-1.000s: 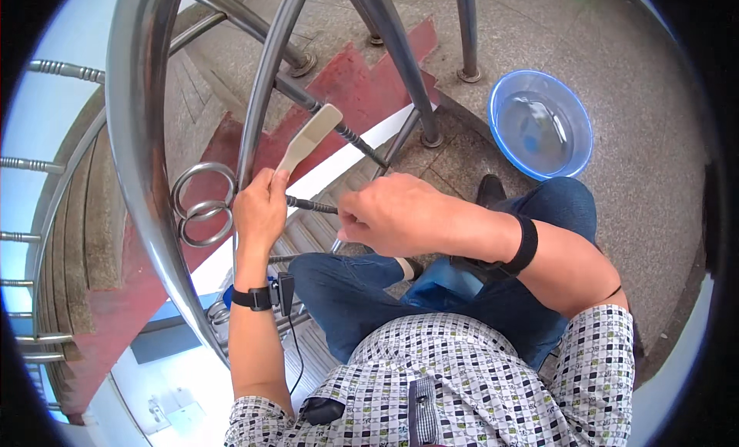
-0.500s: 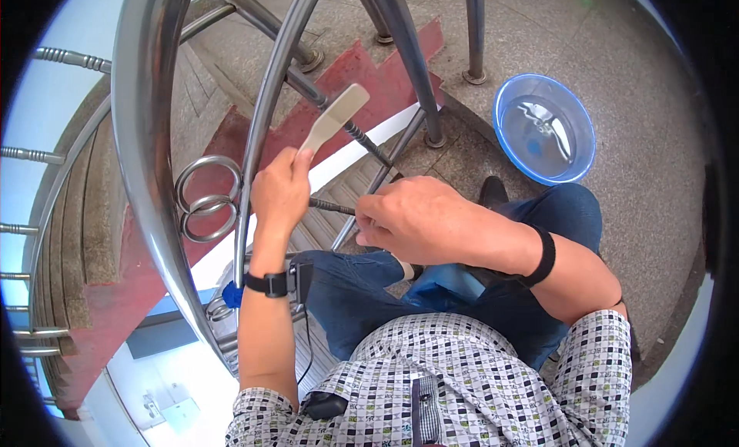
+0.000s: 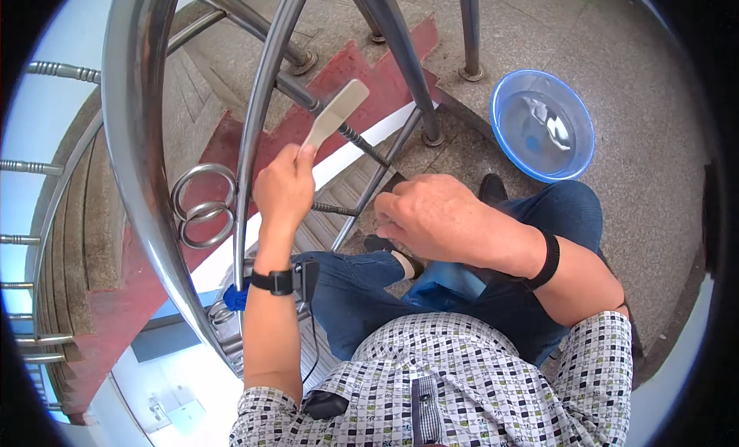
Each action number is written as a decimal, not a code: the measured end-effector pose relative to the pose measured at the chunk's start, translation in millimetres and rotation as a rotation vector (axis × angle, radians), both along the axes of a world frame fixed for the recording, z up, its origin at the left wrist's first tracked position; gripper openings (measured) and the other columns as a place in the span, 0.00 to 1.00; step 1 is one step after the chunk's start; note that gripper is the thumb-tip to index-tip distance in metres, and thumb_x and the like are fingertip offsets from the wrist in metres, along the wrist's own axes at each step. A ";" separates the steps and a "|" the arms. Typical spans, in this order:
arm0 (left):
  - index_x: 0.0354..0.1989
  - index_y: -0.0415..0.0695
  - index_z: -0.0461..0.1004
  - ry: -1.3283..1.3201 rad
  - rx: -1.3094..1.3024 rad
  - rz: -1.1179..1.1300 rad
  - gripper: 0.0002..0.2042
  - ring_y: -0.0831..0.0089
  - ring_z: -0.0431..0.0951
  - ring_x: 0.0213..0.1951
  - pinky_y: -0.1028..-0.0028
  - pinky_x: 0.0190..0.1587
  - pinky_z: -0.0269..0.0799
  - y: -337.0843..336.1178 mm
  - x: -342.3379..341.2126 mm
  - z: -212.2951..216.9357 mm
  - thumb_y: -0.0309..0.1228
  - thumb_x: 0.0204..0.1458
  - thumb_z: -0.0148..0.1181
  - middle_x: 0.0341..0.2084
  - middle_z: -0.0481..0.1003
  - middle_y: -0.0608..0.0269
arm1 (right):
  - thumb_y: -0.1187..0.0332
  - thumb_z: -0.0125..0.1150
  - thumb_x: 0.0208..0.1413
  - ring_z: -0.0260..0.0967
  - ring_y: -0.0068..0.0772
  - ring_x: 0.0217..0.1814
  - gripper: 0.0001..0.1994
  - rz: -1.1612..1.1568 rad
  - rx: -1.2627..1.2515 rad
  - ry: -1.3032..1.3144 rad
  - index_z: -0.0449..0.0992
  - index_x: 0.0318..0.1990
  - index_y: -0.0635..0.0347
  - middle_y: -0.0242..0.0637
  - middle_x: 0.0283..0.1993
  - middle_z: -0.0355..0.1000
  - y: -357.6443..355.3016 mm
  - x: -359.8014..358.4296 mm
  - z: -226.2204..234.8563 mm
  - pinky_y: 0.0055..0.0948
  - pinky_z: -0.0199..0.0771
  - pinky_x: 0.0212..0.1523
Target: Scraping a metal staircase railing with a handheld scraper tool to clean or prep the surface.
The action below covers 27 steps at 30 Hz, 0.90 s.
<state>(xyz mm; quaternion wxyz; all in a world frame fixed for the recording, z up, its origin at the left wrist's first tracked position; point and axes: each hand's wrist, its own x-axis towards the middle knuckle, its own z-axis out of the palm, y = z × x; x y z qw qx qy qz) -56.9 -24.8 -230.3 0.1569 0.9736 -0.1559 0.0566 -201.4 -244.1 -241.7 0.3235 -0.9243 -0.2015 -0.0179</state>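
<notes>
My left hand [image 3: 286, 184] is closed round the narrow handle of a beige paddle-shaped tool [image 3: 337, 114]. Its broad flat end points up and to the right, in front of a metal rail; the underside is hidden. Over my lap, my right hand [image 3: 433, 214] hangs with its fingers curled together. Their tips are partly hidden, and I cannot make out anything in them. To its left is a ribbed metal crossbar [image 3: 335, 208] of the stair railing, apart from the fingers.
A blue-rimmed clear basin [image 3: 545, 156] holding water stands at the right on the speckled floor. A thick curved handrail [image 3: 137, 123], upright posts and metal rings [image 3: 204, 206] stand at my left. Beyond are red-edged stairs [image 3: 104, 316]. A blue cloth [image 3: 235, 298] lies by the railing.
My right hand has drawn back slightly to the right, away from the crossbar. The left hand keeps its hold on the paddle-shaped tool, almost still. The view has shifted slightly.
</notes>
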 end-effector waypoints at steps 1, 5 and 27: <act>0.38 0.45 0.80 0.001 0.014 0.011 0.22 0.35 0.80 0.40 0.44 0.41 0.72 -8.7 3.0 -2.0 0.52 0.67 0.52 0.31 0.81 0.41 | 0.62 0.69 0.58 0.79 0.54 0.38 0.11 -0.014 0.006 -0.005 0.78 0.37 0.61 0.45 0.30 0.77 -1.2 1.7 -3.2 0.49 0.78 0.40; 0.39 0.45 0.80 0.022 0.003 0.032 0.22 0.32 0.80 0.41 0.41 0.43 0.71 -21.9 1.3 0.9 0.52 0.66 0.52 0.32 0.81 0.39 | 0.62 0.69 0.58 0.79 0.53 0.38 0.11 -0.035 0.026 -0.032 0.77 0.36 0.61 0.45 0.30 0.77 -1.3 0.4 -5.2 0.49 0.78 0.40; 0.38 0.46 0.82 0.001 -0.066 0.012 0.21 0.37 0.81 0.39 0.46 0.40 0.73 -11.5 -2.5 -5.2 0.50 0.67 0.53 0.31 0.81 0.42 | 0.62 0.69 0.58 0.79 0.53 0.37 0.12 -0.059 -0.017 -0.042 0.76 0.34 0.61 0.45 0.30 0.77 -8.5 -4.4 -10.7 0.49 0.78 0.40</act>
